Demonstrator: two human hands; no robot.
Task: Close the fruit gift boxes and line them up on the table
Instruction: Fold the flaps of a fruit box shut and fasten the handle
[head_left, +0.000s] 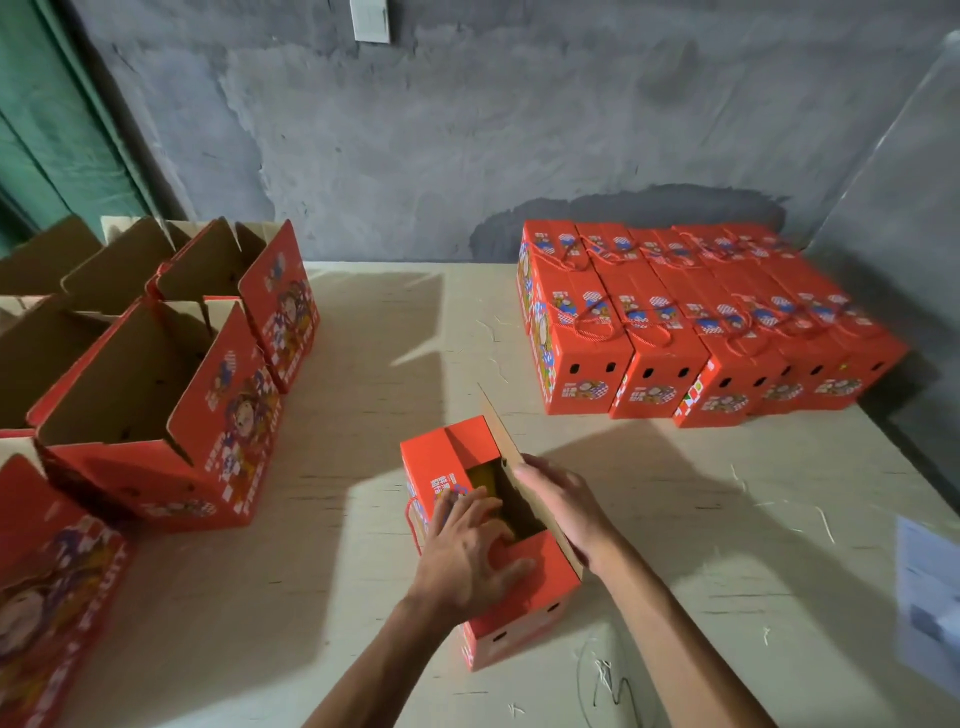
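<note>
1. Fruit gift box (519, 613): half closed, mid-table before us, long axis running away from us.
2. Left hand (470, 556): fingers spread flat, pressing the left flap (441, 467) down.
3. Right hand (563, 506): fingers straight against the upright right flap (511, 452), which we judge folds leftward next.

Red gift box (524, 613) half-closed, front-centre; closed boxes (691, 317) rowed back right; open boxes (171, 374) left.

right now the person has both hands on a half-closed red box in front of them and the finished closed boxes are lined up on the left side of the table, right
Not quite. In the head view the closed boxes stand in rows at the right of the table, by the wall. On the left are open boxes. The rest holds: left hand and right hand are on the half-closed red box.
</note>
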